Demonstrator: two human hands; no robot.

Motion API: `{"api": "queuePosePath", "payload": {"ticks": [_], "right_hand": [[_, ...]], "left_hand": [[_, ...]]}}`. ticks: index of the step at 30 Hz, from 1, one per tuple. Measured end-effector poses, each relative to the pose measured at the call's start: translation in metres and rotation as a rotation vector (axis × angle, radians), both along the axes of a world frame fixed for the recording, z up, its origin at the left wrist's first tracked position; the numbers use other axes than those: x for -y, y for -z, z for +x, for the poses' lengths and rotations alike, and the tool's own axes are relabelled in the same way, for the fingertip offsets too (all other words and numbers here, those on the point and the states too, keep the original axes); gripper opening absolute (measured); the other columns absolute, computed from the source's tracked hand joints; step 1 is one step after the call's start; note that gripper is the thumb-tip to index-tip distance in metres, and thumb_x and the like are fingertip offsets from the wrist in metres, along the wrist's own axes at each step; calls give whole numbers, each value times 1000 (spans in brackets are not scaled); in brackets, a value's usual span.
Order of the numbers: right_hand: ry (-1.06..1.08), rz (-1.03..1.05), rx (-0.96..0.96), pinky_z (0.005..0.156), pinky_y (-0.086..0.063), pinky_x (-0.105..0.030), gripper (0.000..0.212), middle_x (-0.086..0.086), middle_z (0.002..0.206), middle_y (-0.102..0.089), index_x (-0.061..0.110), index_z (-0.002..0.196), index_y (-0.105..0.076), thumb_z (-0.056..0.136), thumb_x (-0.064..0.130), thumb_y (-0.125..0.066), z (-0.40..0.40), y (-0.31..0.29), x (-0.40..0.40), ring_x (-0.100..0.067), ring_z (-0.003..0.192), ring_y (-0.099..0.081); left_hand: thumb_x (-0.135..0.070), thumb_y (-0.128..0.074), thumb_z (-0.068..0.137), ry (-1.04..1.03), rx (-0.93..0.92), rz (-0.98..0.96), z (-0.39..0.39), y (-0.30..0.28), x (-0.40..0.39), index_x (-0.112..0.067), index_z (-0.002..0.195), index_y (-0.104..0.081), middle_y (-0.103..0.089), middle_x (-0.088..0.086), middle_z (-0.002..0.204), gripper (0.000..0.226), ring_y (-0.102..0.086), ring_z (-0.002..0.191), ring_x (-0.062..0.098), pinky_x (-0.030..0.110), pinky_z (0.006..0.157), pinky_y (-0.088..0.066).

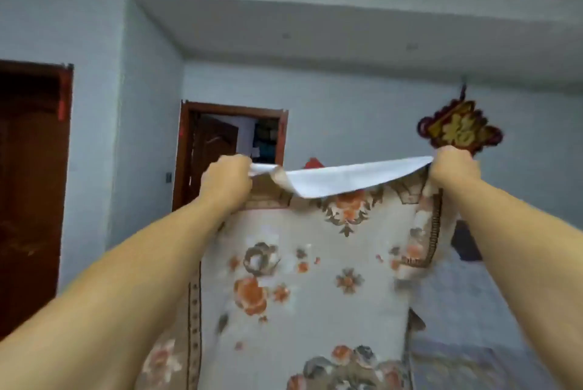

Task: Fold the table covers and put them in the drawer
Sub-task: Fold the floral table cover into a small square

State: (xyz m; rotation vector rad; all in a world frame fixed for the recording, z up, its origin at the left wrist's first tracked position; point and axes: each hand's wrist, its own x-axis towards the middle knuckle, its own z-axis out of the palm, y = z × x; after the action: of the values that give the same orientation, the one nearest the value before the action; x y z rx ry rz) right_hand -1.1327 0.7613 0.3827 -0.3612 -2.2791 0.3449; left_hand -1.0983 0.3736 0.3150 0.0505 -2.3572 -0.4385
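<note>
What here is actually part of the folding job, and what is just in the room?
Part of the job:
- table cover, floral, held up by its top edge
- left hand, gripping one top corner
- right hand, gripping the other

Just in the room:
- red wall ornament
- open doorway
- dark door

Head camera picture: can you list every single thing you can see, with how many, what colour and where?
table cover: one, cream with orange and grey flowers and a brown border, white underside, held up in the middle and hanging down
doors: two, dark brown; closed door at far left, open door in a doorway left of the middle
wall ornament: one, red and gold, on the wall at upper right
walls: pale blue, all around
ceiling: grey-white, top
left hand: one, fingers gripping the cover's top left corner
right hand: one, fingers gripping the top right corner
</note>
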Motion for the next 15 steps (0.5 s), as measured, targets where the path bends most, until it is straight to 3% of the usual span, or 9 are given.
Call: {"api": "queuePosePath", "payload": {"ticks": [3,5,9,12,15], "right_hand": [[112,-362,-608,98,-45,-53,32,-30,128,-54,0,122,-58,95,5,-41,63,-145,-25,-47,121,-50],[157,-408,-811,95,-44,-53,34,-28,131,-54,7,124,-54,98,5,-32,112,-196,-32,-47,122,-50],[204,-404,-851,99,-43,-50,38,-28,135,-53,7,128,-54,98,4,-29,168,-226,-51,-47,126,-50],[230,-323,-775,100,-43,-51,40,-29,136,-51,0,130,-54,98,-2,-29,190,-204,-65,-47,127,-48],[204,-125,-697,91,-43,-50,32,-28,130,-50,-1,124,-52,96,2,-38,214,-158,-80,-48,118,-50]], "left_hand": [[-15,-54,92,45,-547,60,15,-167,-29,-12,99,-63,-67,22,101,12,-62,96,47,44,73,-46],[-18,-55,91,42,-744,13,40,-225,-38,-14,95,-57,-66,19,99,5,-61,91,47,43,69,-42],[-29,-54,97,57,-928,-145,77,-254,-44,-12,95,-52,-63,17,98,17,-60,85,47,46,67,-40],[-31,-49,98,74,-907,-192,102,-239,-55,-10,95,-51,-63,20,99,21,-59,85,48,47,67,-39],[-34,-50,99,106,-842,-224,133,-206,-64,-14,89,-43,-61,19,93,24,-55,78,46,44,65,-33]]}}
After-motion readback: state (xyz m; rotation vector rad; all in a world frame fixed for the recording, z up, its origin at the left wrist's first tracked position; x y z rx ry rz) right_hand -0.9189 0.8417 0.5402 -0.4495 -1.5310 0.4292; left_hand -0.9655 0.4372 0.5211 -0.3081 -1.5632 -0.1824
